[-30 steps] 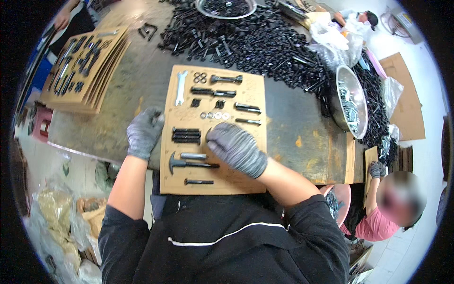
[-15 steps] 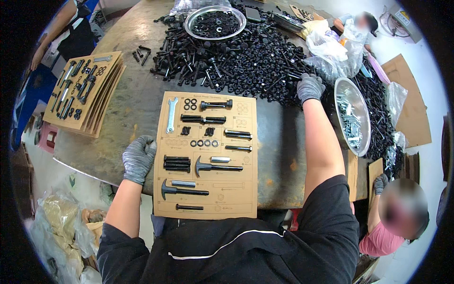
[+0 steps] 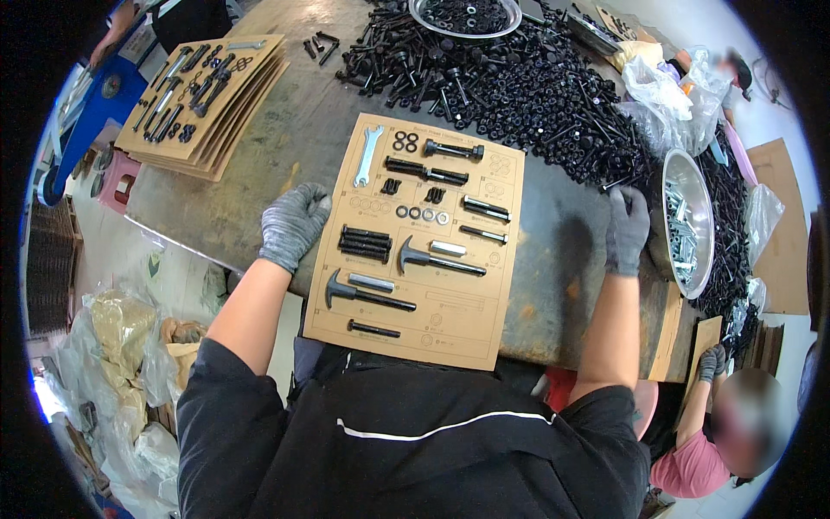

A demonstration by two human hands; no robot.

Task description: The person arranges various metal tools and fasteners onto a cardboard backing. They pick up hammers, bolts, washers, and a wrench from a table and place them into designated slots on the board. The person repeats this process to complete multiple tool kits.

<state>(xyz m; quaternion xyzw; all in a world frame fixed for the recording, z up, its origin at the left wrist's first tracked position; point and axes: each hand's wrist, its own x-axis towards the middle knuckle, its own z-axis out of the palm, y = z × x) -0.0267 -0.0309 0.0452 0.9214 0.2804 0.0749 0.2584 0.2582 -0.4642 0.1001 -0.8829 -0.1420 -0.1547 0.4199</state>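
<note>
Here the left hand [image 3: 292,223] lies flat on the cardboard sheet [image 3: 471,320]; right hand's [image 3: 626,227] grip unclear.

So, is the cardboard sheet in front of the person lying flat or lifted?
Flat. The cardboard sheet lies on the table, parts resting in rows; left hand touches its edge.

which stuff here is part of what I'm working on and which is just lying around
In hand: cardboard sorting card under left hand; bolts and wrench on it; black bolt heap by right hand; steel bowl.

Lying about: stacked finished cards; plastic bags; pink stool.
</note>
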